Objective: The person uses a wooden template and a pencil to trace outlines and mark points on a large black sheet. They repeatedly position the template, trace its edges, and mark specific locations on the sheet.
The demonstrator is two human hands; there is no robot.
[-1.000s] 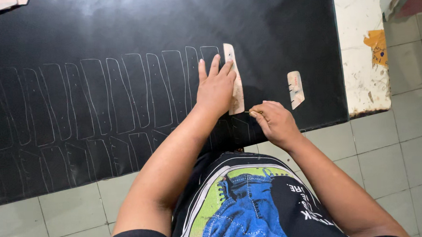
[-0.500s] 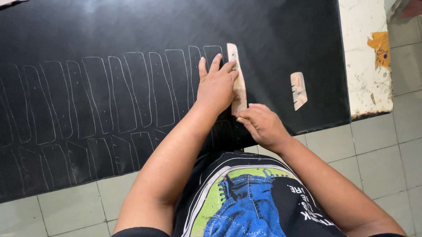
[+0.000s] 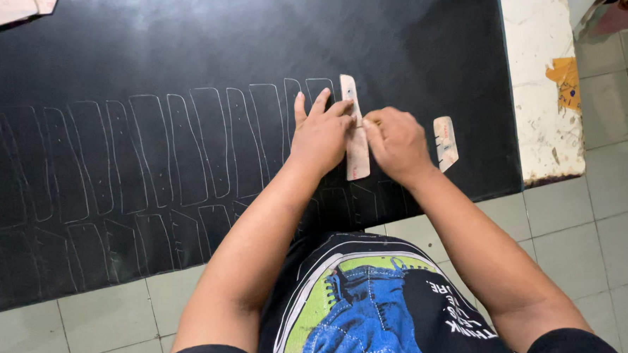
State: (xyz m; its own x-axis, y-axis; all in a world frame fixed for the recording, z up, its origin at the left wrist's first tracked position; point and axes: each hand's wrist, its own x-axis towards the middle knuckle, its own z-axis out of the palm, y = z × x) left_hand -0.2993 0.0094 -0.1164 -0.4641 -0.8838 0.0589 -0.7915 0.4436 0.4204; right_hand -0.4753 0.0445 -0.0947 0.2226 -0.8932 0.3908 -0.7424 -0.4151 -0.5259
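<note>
A large black sheet (image 3: 182,55) covers the table, marked with rows of pale traced outlines (image 3: 151,155). My left hand (image 3: 320,132) presses flat on a narrow tan cardboard template (image 3: 356,153) that lies upright on the sheet at the right end of the top row. My right hand (image 3: 395,141) is closed beside the template's right edge, about halfway along it, pinching a small marking tool whose tip I cannot make out. A second, shorter tan template (image 3: 445,142) lies loose on the sheet just right of my right hand.
The white, chipped table edge (image 3: 539,82) shows past the sheet on the right, with an orange patch (image 3: 565,81). Pale floor tiles (image 3: 605,220) run below and to the right. Light card pieces (image 3: 3,10) lie at the top left corner.
My right hand has moved up from the sheet's lower edge along the right side of the template. My left hand stays pressed on the template.
</note>
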